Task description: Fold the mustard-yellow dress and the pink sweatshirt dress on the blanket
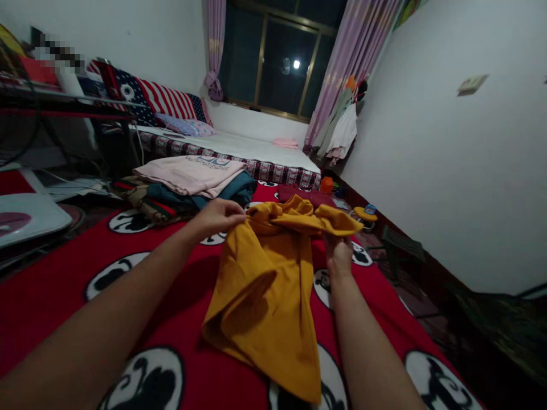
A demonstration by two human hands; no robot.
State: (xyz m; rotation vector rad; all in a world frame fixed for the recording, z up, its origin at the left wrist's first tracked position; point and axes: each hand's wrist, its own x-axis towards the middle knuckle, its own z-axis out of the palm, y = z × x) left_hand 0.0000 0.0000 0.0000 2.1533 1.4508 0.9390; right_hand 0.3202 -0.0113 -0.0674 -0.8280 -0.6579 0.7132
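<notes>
A mustard-yellow garment [273, 296] spans the space between both hands, its lower part hanging toward the wearer over a red blanket [51, 290]. The left hand [220, 219] pinches its top edge; the right hand [339, 255] meets the other end from below, fingers hidden, so their closure cannot be told. Beyond the left hand, a folded pink garment [188, 175] tops a teal one [239, 191]; farther off, a bed [252, 143] bears a lavender pillow [188, 126].
</notes>
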